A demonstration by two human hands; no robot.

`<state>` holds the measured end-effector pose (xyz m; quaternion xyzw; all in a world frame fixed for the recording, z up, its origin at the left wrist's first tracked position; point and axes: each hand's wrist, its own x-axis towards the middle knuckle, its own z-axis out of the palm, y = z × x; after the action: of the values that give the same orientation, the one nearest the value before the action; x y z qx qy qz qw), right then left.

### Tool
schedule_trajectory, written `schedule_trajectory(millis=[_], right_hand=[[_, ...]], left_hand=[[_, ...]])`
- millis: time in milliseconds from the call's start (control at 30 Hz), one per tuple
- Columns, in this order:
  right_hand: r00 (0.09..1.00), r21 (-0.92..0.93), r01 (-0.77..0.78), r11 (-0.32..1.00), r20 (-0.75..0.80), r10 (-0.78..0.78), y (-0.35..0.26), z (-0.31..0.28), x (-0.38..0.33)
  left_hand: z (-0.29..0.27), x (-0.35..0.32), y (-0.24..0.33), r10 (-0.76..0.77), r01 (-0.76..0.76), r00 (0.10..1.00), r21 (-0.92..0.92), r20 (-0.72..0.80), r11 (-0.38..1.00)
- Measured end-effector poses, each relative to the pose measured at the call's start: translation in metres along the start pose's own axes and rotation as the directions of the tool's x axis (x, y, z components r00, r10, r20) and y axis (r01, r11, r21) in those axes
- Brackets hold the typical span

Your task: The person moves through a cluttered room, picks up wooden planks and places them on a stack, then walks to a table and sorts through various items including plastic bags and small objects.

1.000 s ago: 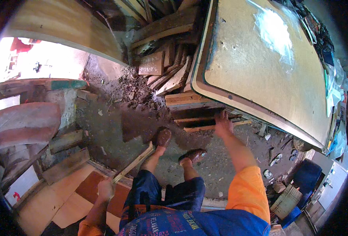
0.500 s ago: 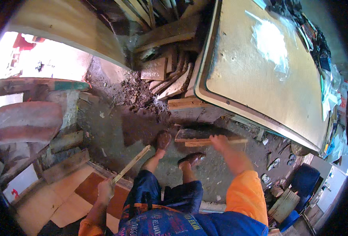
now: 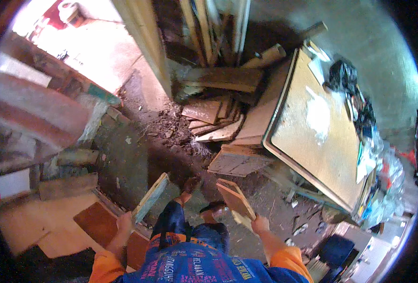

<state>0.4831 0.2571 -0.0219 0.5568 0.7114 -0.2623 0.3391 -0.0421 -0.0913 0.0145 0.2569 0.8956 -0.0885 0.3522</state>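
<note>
My left hand is closed round the near end of a short wooden plank, which slants up and away to the right, its flat face showing pale grey. On the other side, my right hand grips the lower end of a brown wooden board, lifted off the ground and tilted. A lighter wood piece shows beneath that board by my fingers; whether I hold it too, I cannot tell. Both of my feet, in brown shoes, stand on the dirt floor between the two pieces.
A large wooden tabletop with plastic bags along its edge fills the right. Stacked boards lie ahead beside rubble. Low at left are flat sheets and a rounded, faded red-brown object. A dark blue chair-like thing stands lower right.
My right hand has raised the brown board off the floor and drawn it nearer. The left plank has turned to show its broad face. My view has shifted and tilted.
</note>
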Motion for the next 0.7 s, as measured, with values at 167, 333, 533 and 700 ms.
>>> schedule_trajectory(millis=[167, 333, 533, 700], right_hand=[[0.991, 0.019, -0.13, 0.991, -0.036, 0.131, -0.008, -0.014, -0.065], [0.989, 0.011, -0.085, 0.996, -0.116, 0.086, 0.001, -0.005, -0.09], [0.974, 0.027, -0.218, 0.976, -0.05, 0.219, 0.014, 0.034, -0.086], [0.985, 0.031, -0.132, 0.991, -0.105, 0.134, 0.008, 0.053, -0.097]], left_hand=[[0.01, -0.024, -0.027, -0.264, 0.235, 0.964, -0.364, -0.03, 0.901], [0.059, -0.071, -0.078, -0.334, 0.303, 0.939, -0.252, -0.088, 0.919], [0.008, -0.159, -0.075, -0.429, 0.42, 0.903, -0.152, -0.028, 0.895], [0.059, -0.174, -0.127, -0.536, 0.531, 0.843, -0.242, 0.049, 0.812]])
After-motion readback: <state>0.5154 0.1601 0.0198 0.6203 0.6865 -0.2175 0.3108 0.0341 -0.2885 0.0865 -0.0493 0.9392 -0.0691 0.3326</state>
